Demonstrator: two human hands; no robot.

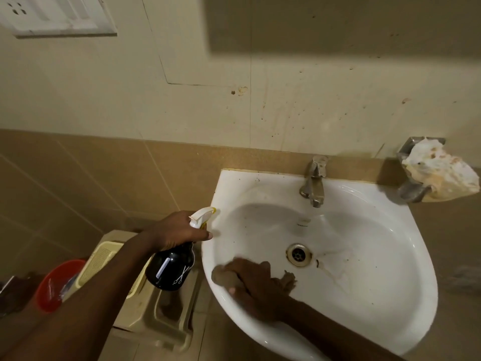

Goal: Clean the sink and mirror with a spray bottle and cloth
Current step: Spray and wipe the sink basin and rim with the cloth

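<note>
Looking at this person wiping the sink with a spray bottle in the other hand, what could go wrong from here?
1. The left hand holds the bottle beside the sink, over a stool; if the grip slips it may well fall.
2. The nozzle points across the basin, so spray could hit the wall or tap rather than the dirt.
3. The right hand rubs a brown cloth that looks soiled; it might smear the specks near the drain.

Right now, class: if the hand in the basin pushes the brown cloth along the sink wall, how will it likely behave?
The brown cloth is bunched under the right hand, so it is probably floppy and will crumple rather than slide flat. The sink looks glossy, so the cloth may glide easily. It likely feels light.
</note>
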